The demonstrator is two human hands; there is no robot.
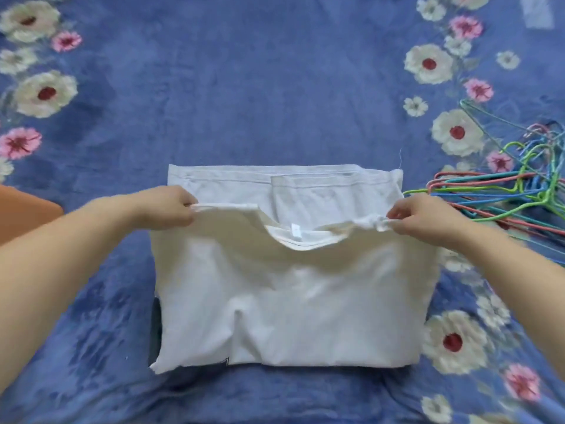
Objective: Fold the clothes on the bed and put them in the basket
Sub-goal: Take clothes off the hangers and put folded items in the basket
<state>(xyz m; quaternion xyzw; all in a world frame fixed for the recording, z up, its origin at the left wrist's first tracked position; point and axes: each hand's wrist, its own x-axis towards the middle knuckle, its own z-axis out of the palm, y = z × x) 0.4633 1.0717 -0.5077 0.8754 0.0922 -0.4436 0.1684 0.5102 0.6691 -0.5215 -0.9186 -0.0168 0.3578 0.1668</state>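
Hands apart, we pinch the shirt [290, 289] shoulders, left hand [166, 206] and right hand [423, 217], hangers [501, 191] lying right.

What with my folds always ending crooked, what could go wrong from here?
The left hand and right hand pinch the white shirt only at its shoulder corners; the collar sags between them, so the fold may crease. The hangers lie beside the right hand and could snag the fabric.

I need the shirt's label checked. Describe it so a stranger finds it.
On the blue floral bedspread lies a white T-shirt, pinched by the left hand and right hand. Midway between them, inside the neckline, sits the label: a small square tab, brighter than the surrounding cloth.
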